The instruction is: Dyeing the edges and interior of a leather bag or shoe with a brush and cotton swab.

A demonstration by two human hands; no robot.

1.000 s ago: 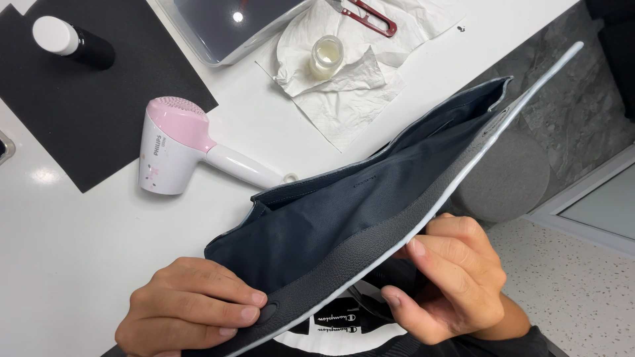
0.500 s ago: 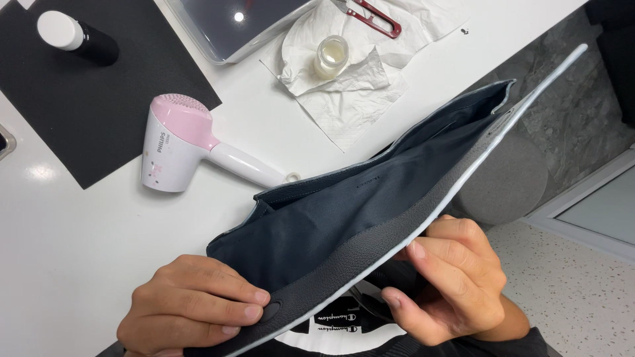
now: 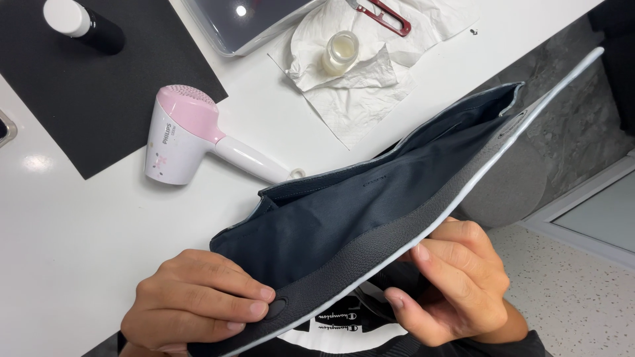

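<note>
I hold a dark leather bag (image 3: 370, 205) open over the table's near edge, so its navy fabric lining faces me. My left hand (image 3: 195, 304) grips the near grey pebbled rim at its left end, fingers over a small round snap. My right hand (image 3: 453, 284) pinches the same rim from below further right, thumb and fingers curled under the pale edge. The bag's far wall rests against the white table (image 3: 79, 225).
A white and pink hair dryer (image 3: 198, 142) lies just beyond the bag. Farther back are a black mat (image 3: 99, 86) with a black white-capped bottle (image 3: 83, 25), crumpled tissue (image 3: 357, 79) under a small glass jar (image 3: 340, 51), red snips (image 3: 387, 16) and a clear tray (image 3: 251, 20).
Both hands keep the same grip on the bag's rim. The view has shifted a little; nothing on the table has moved.
</note>
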